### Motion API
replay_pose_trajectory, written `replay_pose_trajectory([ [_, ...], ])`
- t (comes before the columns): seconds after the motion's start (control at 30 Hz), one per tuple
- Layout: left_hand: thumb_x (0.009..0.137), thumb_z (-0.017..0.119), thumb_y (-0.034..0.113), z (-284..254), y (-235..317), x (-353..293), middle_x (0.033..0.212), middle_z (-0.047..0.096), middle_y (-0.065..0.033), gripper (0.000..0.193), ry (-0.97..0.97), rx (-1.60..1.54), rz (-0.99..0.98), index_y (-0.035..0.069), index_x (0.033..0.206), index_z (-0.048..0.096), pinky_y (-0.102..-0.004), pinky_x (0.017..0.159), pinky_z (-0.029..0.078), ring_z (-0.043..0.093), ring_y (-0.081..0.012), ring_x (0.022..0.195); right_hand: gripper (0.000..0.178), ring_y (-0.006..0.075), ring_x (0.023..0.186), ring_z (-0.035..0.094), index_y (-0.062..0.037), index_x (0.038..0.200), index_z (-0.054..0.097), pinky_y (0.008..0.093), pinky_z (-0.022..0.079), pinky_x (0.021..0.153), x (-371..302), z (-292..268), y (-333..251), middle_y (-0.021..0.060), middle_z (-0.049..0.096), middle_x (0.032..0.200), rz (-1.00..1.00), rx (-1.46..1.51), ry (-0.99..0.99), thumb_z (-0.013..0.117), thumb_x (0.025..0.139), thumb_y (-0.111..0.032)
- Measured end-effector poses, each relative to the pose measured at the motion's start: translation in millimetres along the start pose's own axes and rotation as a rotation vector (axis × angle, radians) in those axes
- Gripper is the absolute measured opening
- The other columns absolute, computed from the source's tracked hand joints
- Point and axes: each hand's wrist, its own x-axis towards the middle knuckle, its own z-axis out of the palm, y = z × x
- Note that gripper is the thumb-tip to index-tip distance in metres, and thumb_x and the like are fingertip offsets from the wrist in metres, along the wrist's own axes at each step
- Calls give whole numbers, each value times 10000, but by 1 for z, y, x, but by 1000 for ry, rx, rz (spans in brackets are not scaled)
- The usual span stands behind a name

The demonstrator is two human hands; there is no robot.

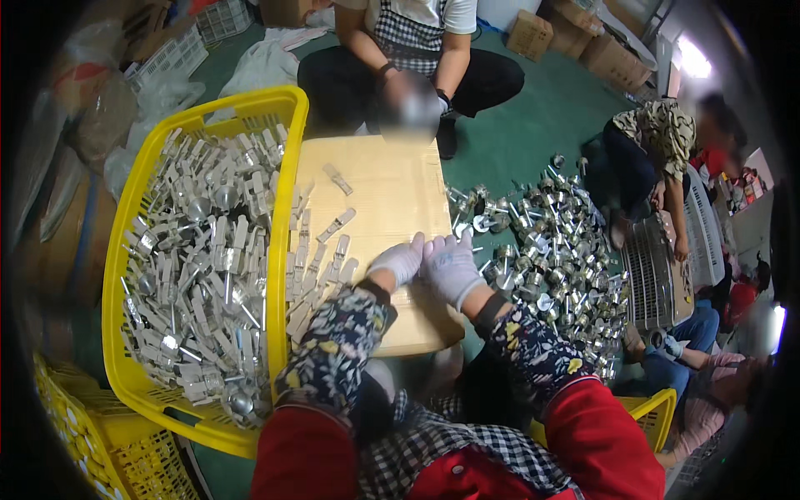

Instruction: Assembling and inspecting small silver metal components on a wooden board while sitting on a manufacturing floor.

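Both my hands wear pale gloves and meet over a sheet of cardboard [392, 179], close to its right edge. The fingers of my left hand [398, 262] are bent together beside my right hand [452, 268], whose fingers curl inward too. Whatever lies between them is hidden. Left of my hands, several light grey clip-like pieces [337, 226] lie scattered on the cardboard. Beside the sheet stands a yellow plastic basket [287, 192], heaped with similar grey pieces [200, 275] joined to metal rods and round caps.
Round metal parts with rods [554, 267] form a loose pile on the green floor [533, 133] to the right. Another person [412, 50] sits opposite, across the cardboard. More people work at the right around grey crates [654, 275]. A second yellow basket [654, 412] stands lower right.
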Motion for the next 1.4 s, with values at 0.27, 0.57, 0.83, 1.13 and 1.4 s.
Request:
replay_pose_trajectory([
  [0.27,894,235,293,-24,8,3,922,601,-218,375,388,560,272,55,1064,470,-417,781,442,570,-376,876,579,276,915,568,-46,949,589,414,374,884,44,-45,18,148,584,952,-11,136,-191,702,521,-419],
  [0.57,902,163,374,-43,29,22,949,600,-213,528,380,453,235,15,984,541,-429,833,417,564,-362,907,517,306,1069,504,-30,1106,534,496,298,941,124,-32,62,135,559,1096,-232,394,-1000,629,677,-303],
  [0.83,901,268,361,-82,42,55,823,610,-187,404,261,160,154,73,929,549,-443,703,455,590,-351,827,495,240,965,546,-64,1087,531,446,345,890,127,-29,61,107,578,1012,-102,78,-394,622,676,-324],
  [1.13,880,206,410,-124,55,87,971,593,-234,541,237,285,102,33,1062,548,-416,869,404,551,-371,953,659,272,934,566,-36,1104,504,458,335,921,150,-8,64,117,582,983,-116,-65,-53,734,567,-342],
  [1.4,890,243,345,-111,49,90,954,594,-226,378,439,554,225,50,1053,413,-446,795,428,563,-389,890,419,274,754,632,-63,783,668,365,475,689,202,-20,93,130,654,784,-165,300,-564,761,451,-300],
])
